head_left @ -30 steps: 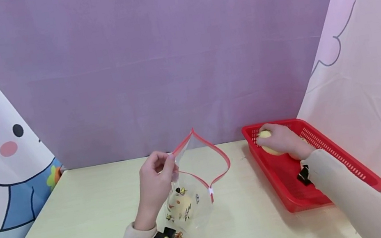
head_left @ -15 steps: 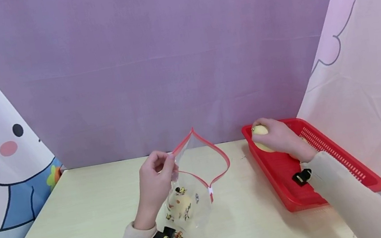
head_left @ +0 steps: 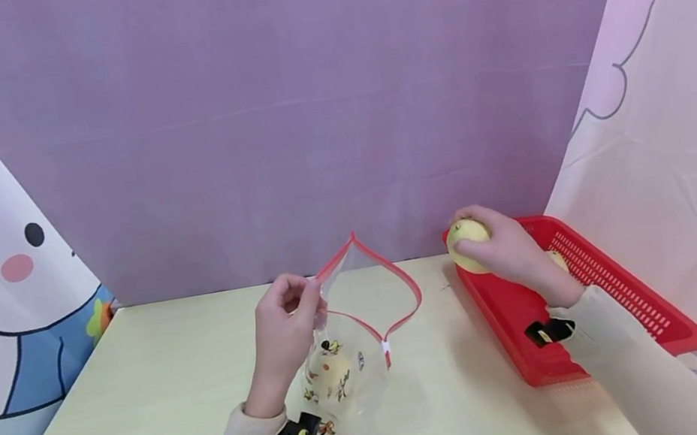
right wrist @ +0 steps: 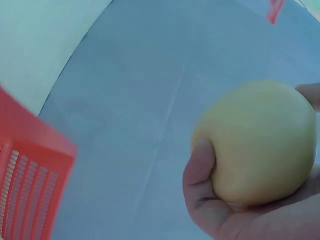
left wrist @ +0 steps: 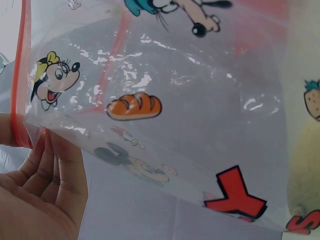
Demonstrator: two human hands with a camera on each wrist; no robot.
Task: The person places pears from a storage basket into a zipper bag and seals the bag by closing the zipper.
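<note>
My left hand (head_left: pixel 282 342) pinches the red-edged rim of a clear zip bag (head_left: pixel 375 384) printed with cartoon figures. Its mouth gapes in a diamond shape, with a white slider at the near corner. Inside, low in the bag, a pale yellow pear (head_left: pixel 332 374) shows through the plastic. My right hand (head_left: pixel 508 253) grips another round yellow pear (head_left: pixel 465 235) above the far left corner of the red basket (head_left: pixel 508 344). In the right wrist view, thumb and fingers wrap around this pear (right wrist: pixel 260 145), with the basket's slotted wall at the left.
A further yellow pear (head_left: pixel 558 260) lies in the basket, partly hidden behind my right wrist. The pale table (head_left: pixel 165 399) stretches left of the bag. A purple cloth (head_left: pixel 305 118) hangs at the back, and printed curtains (head_left: pixel 674 196) stand at both sides.
My right hand has lifted the pear up and to the left, from inside the basket to above its far left corner. The left hand and the bag have stayed in place.
</note>
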